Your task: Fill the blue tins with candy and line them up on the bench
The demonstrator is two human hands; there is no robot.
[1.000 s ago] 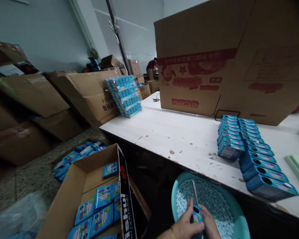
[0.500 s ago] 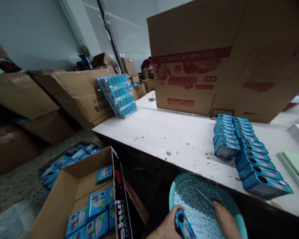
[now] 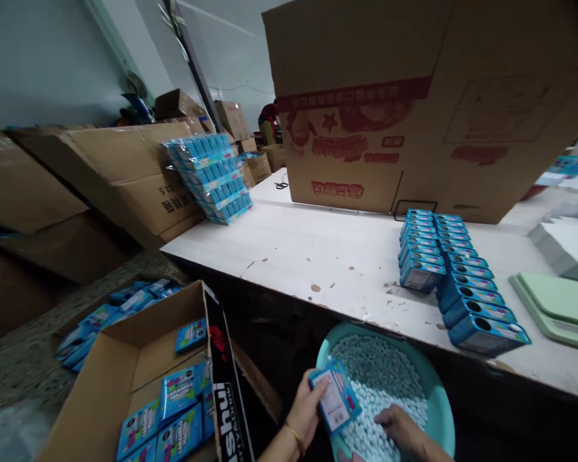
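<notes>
My left hand (image 3: 304, 412) grips a small blue cardboard box (image 3: 335, 396) above the rim of a teal plastic basin (image 3: 442, 410), with the box's printed white label facing up. The basin is heaped with pale blue and white round candies (image 3: 383, 378). My right hand (image 3: 399, 428) lies low over the candies, fingers resting on them and holding nothing I can see. Two rows of matching blue boxes (image 3: 444, 273) stand on the white table (image 3: 318, 250), beyond the basin.
An open carton (image 3: 139, 359) of colourful packs sits at lower left, with more packs on the floor beyond it. A large cardboard box (image 3: 361, 109) stands on the table. Shrink-wrapped blue boxes (image 3: 207, 176) lean at the table's far end. A green scale (image 3: 553, 311) lies at right; a person (image 3: 268, 122) works far off.
My left hand has raised the blue box and turned its label upward. My right hand has shifted lower right over the candies. The thin metal strip no longer shows, and the whole view has swung rightward.
</notes>
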